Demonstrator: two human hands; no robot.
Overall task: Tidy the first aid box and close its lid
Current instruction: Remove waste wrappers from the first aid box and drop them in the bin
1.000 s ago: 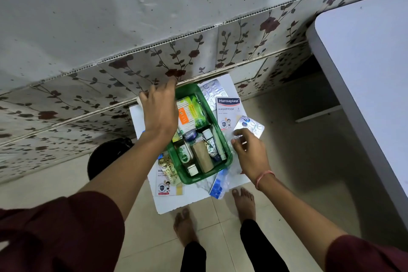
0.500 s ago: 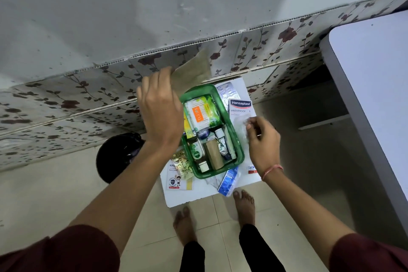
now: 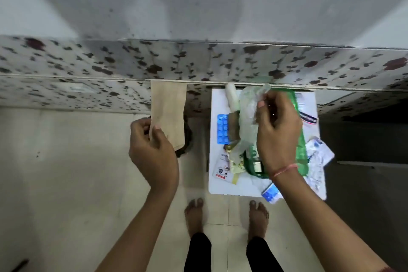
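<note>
First aid box: a green box (image 3: 300, 157) on a white bench (image 3: 215, 185) against the tiled wall, lid not on it, largely hidden by the right hand.
Box contents: blurred; only a small part shows at the near end, under the wrist.
Right hand: the right hand (image 3: 276, 132) is over the box, fingers pinched on a crumpled clear plastic wrapper (image 3: 248, 106).
Left hand: the left hand (image 3: 152, 150) is out over the floor, left of the bench, gripping a tan paper packet (image 3: 169, 115) by its lower edge.
Around the box: a blue pill strip (image 3: 222, 129) just left of it; a small printed carton (image 3: 221, 166) near the front left; loose packets (image 3: 318, 157) to the right.
</note>
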